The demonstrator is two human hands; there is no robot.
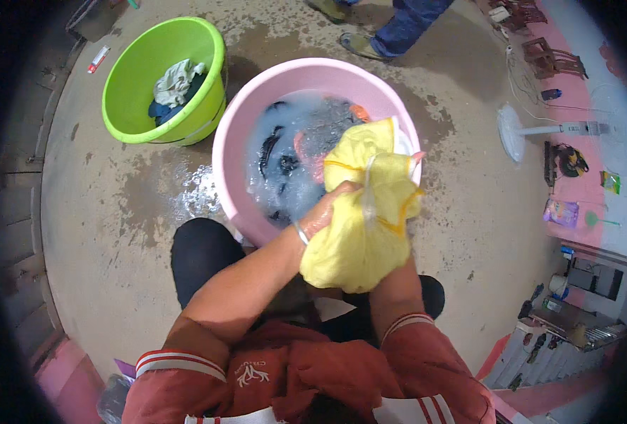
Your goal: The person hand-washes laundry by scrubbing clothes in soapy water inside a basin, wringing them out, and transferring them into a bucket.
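Above the right side of a pink plastic tub (260, 79), a wet yellow garment (356, 249) with orange trim hangs bunched up. My left hand (327, 212), a pale bangle at its wrist, grips the garment's left side. The cloth drapes over my right forearm and covers most of my right hand (418, 156); only what looks like a fingertip pokes out at the far edge, so its grip is hidden. Cloudy soapy water (305, 108) fills the tub's bottom. Dark grey cloth (334, 124), a pink piece (316, 164) and an orange piece (359, 112) soak there.
Left of the tub stands a green bucket (128, 79) with white cloth (173, 85) and dark blue cloth (166, 114) inside. Another person's legs (409, 26) are beyond the tub. A pedestal fan (541, 129) appears at right. Wet patches mark the concrete floor (149, 185).
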